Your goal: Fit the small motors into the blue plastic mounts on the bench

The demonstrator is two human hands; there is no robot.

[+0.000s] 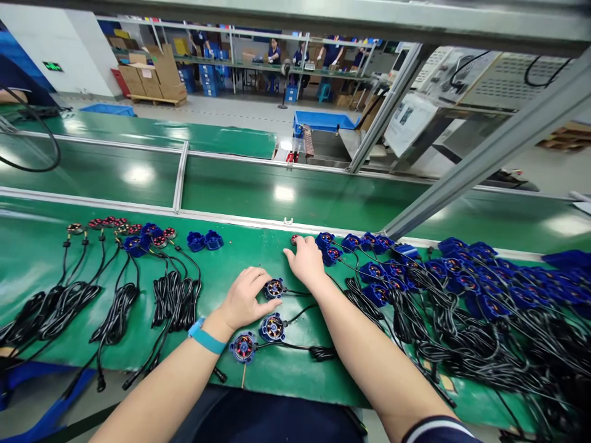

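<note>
My left hand (pixel 244 298) rests on the green bench with curled fingers touching a small round blue motor (pixel 274 288) that has a black cable. Two more blue motors (pixel 272 327) (pixel 243 346) lie just below it. My right hand (pixel 305 258) reaches further back, its fingers closed over a small round part (pixel 294 239) at the edge of a heap of blue motors (pixel 369 258). A teal band (pixel 206 338) is on my left wrist.
A big tangle of blue motors with black cables (pixel 484 307) covers the right of the bench. A row of motors with coiled cables (pixel 124 271) lies at left. Two blue caps (pixel 205 240) sit behind. A metal frame post (pixel 462 178) slants across. People work far back.
</note>
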